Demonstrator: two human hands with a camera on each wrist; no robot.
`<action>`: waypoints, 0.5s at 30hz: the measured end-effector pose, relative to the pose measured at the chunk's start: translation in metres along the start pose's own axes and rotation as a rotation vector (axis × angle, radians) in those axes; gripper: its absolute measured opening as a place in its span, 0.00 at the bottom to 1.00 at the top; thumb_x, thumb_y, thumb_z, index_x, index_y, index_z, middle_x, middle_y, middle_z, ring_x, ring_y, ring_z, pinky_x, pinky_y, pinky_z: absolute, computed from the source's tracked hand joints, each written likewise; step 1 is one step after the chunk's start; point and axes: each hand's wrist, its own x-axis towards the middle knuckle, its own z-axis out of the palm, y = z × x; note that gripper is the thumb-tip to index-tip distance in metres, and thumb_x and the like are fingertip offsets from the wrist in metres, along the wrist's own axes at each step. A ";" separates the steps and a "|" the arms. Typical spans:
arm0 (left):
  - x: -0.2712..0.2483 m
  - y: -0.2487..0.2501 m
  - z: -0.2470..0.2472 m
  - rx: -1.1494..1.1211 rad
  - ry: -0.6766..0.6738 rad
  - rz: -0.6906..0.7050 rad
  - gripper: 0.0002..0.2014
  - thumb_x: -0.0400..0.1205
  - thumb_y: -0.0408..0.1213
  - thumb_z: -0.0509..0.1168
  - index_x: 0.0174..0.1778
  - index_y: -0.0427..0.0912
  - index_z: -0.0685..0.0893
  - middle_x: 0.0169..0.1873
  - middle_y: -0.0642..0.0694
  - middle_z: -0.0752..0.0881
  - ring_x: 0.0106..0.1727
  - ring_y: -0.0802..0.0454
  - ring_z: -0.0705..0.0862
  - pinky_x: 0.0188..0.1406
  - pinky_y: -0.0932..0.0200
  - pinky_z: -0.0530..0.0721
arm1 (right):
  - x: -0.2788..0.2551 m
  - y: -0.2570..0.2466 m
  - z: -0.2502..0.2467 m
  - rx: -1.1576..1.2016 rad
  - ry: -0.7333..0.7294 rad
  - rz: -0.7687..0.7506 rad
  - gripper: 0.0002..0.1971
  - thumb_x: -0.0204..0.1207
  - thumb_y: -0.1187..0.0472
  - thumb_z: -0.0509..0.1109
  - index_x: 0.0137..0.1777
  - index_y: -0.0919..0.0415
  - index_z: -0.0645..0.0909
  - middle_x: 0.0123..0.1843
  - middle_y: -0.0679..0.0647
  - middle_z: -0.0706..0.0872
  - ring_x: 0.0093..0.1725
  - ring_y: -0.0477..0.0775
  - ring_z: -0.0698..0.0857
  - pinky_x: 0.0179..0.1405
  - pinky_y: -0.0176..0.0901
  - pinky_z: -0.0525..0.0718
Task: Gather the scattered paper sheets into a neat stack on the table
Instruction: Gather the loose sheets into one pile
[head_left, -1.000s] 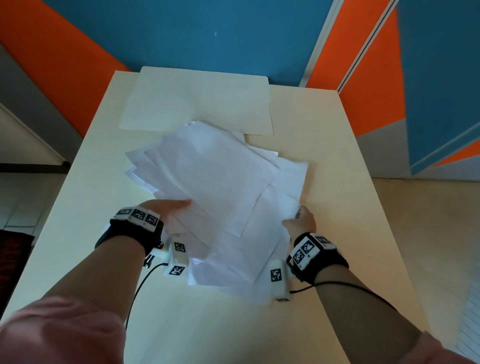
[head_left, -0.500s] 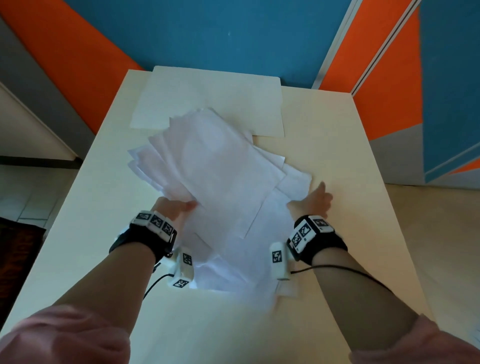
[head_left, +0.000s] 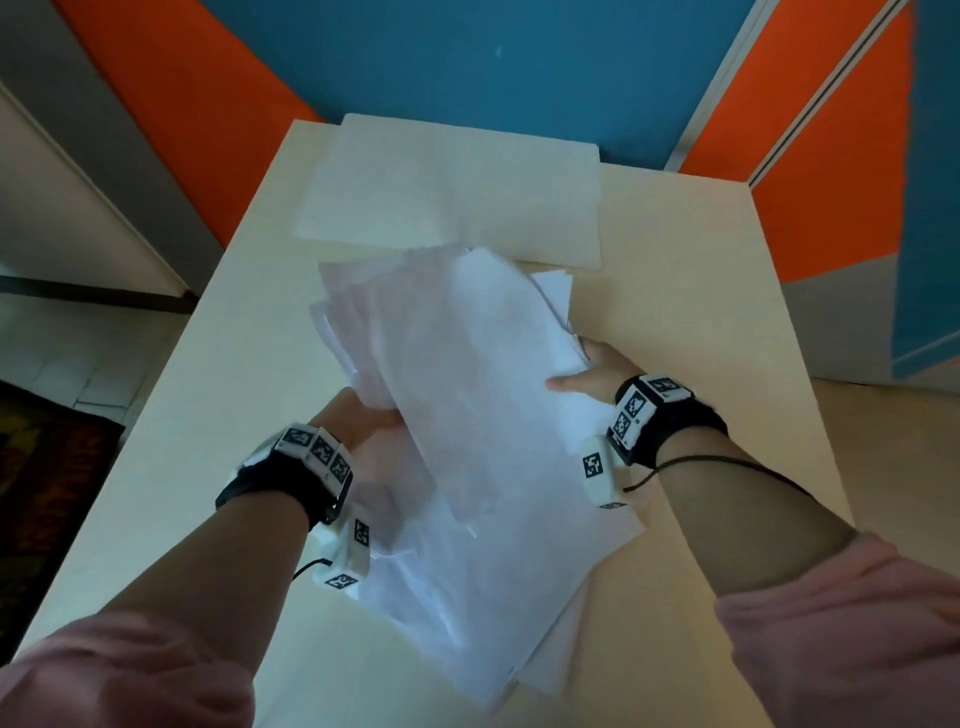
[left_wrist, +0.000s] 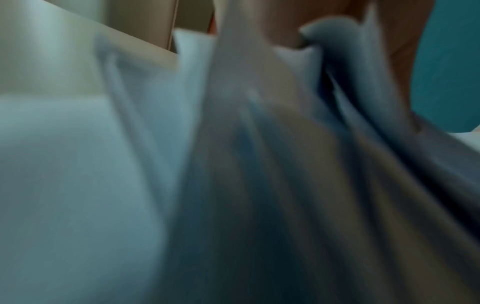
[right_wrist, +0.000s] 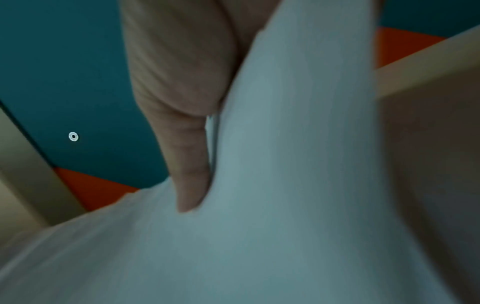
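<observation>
Your left hand (head_left: 358, 426) grips the loose bundle of white paper sheets (head_left: 467, 415) at its left edge | your right hand (head_left: 587, 371) pinches its right edge, thumb on top | bundle mid pale wooden table (head_left: 701, 291), uneven

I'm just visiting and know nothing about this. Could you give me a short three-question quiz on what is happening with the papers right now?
1. True or false: only one hand touches the paper sheets.
2. Where does the right hand hold the bundle? A) its right edge B) its near corner C) nowhere
3. Fill in: beyond the bundle, a large pale sheet lies flat at the table's ____ end.

Key
1. False: the left hand grips the left side too.
2. A
3. far
</observation>
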 end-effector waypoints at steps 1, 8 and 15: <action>0.001 0.001 0.000 0.029 0.000 -0.020 0.27 0.72 0.40 0.75 0.63 0.28 0.80 0.57 0.31 0.85 0.59 0.37 0.84 0.62 0.43 0.81 | 0.001 0.002 0.002 -0.024 0.056 -0.005 0.31 0.70 0.62 0.77 0.73 0.61 0.70 0.71 0.57 0.78 0.71 0.59 0.77 0.63 0.40 0.72; 0.006 0.004 0.003 0.022 -0.009 0.022 0.24 0.76 0.41 0.71 0.63 0.30 0.80 0.57 0.40 0.84 0.60 0.41 0.82 0.61 0.48 0.78 | 0.008 0.011 0.013 -0.198 0.232 0.005 0.39 0.63 0.57 0.79 0.75 0.56 0.67 0.68 0.60 0.73 0.68 0.62 0.75 0.70 0.59 0.72; -0.004 0.008 0.003 -0.132 -0.003 0.088 0.27 0.84 0.52 0.55 0.73 0.38 0.74 0.70 0.38 0.78 0.74 0.39 0.75 0.76 0.43 0.70 | 0.013 0.006 0.025 -0.198 0.187 0.053 0.38 0.60 0.54 0.82 0.70 0.60 0.70 0.66 0.59 0.71 0.67 0.59 0.74 0.70 0.52 0.73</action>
